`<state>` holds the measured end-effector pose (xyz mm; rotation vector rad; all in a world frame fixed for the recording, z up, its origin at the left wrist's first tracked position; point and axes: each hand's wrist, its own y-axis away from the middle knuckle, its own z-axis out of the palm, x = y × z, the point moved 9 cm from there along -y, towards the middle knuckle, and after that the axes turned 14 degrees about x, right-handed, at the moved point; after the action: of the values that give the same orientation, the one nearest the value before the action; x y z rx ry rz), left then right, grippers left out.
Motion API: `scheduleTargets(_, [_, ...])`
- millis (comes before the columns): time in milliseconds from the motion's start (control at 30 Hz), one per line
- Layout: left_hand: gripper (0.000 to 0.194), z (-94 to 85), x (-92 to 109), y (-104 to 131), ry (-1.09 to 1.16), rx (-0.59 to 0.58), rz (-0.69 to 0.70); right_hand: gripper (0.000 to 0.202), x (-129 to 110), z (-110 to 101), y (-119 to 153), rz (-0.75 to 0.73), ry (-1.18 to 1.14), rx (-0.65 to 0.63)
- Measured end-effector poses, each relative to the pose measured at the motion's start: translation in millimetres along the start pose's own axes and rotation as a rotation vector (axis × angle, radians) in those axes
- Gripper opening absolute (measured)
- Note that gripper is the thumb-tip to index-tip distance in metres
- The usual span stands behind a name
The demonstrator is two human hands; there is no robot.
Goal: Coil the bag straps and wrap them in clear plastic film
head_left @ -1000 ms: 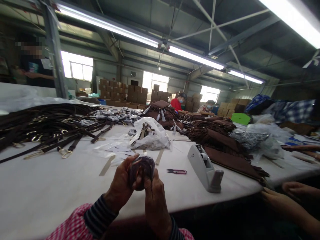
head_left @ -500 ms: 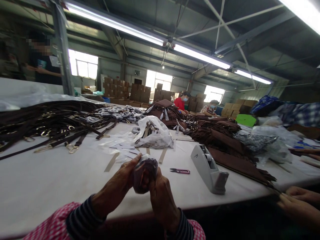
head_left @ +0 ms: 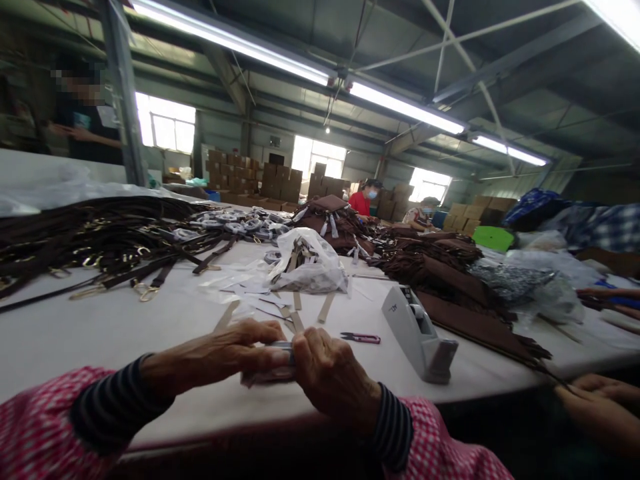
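Observation:
Between my two hands, low over the near part of the white table (head_left: 200, 390), is a small wrapped bundle (head_left: 270, 375), partly blurred. My left hand (head_left: 235, 350) grips its left side and top, fingers pressed together. On its right end, my right hand (head_left: 327, 373) is closed around it. Grey-beige strips (head_left: 326, 308) lie just beyond my hands, beside a clear plastic bag (head_left: 320, 270) holding more strips. To the right are purple-handled snips (head_left: 361, 338) and a grey tape dispenser (head_left: 420, 333).
Dark straps with metal clasps (head_left: 110, 240) heap at the left. Brown fabric pieces (head_left: 450, 287) pile at the right. Another person's hands (head_left: 595, 400) hold something thin at the lower right edge. Wrapped rings (head_left: 250, 223) lie behind.
The bundle has been turned from upright to lying flat between my hands. My left hand has moved left and over it, and my forearms are spread wider.

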<state>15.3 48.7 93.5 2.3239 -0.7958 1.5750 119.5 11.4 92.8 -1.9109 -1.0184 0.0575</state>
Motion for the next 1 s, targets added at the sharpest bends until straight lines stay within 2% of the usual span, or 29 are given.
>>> scheduleTargets(67, [0.038, 2.5, -6, -5, -0.136, 0.022, 0.011, 0.016, -6, 9, 1, -0.105, 0.087, -0.054])
scheduleTargets(167, [0.027, 7.0, -5, -5, -0.372, 0.091, 0.219, 0.015, -6, 18, 5, -0.112, 0.036, -0.173])
scheduleTargets(200, [0.022, 8.9, -6, -3, -0.456, 0.118, 0.296, 0.016, -3, 20, 8, -0.060, -0.030, -0.228])
scheduleTargets(267, [0.015, 13.6, -15, 2, -0.604, 0.158, 0.401, 0.034, 8, 23, 17, 0.101, -0.209, -0.350])
scheduleTargets(333, [0.011, 19.7, -30, 8, -0.697, 0.163, 0.446, 0.054, 20, 24, 30, 0.293, -0.403, -0.460])
scheduleTargets(367, [0.009, 22.1, -38, 10, -0.725, 0.166, 0.453, 0.058, 26, 25, 38, 0.377, -0.477, -0.506])
scheduleTargets(400, [0.007, 23.9, -46, 11, -0.748, 0.171, 0.453, 0.056, 32, 26, 45, 0.449, -0.529, -0.544])
scheduleTargets(467, [0.007, 25.4, -56, 14, -0.780, 0.196, 0.454, 0.040, 40, 29, 57, 0.550, -0.576, -0.610])
scheduleTargets(533, [0.011, 25.3, -59, 15, -0.787, 0.217, 0.463, 0.022, 43, 32, 66, 0.590, -0.590, -0.660])
scheduleTargets(600, [0.011, 24.6, -55, 14, -0.771, 0.212, 0.469, 0.016, 40, 34, 68, 0.574, -0.605, -0.680])
scheduleTargets(667, [0.012, 24.3, -49, 12, -0.740, 0.176, 0.461, 0.016, 36, 35, 64, 0.485, -0.565, -0.670])
scheduleTargets(800, [0.010, 26.7, -39, 9, -0.655, 0.075, 0.453, 0.020, 37, 36, 47, 0.300, -0.381, -0.564])
scheduleTargets(933, [0.013, 25.6, -35, 8, -0.635, 0.002, 0.472, 0.040, 38, 52, 38, 0.280, -0.525, -0.536])
scheduleTargets(1000, [0.016, 21.1, -33, 7, -0.638, -0.018, 0.466, 0.038, 40, 60, 37, 0.295, -0.598, -0.538])
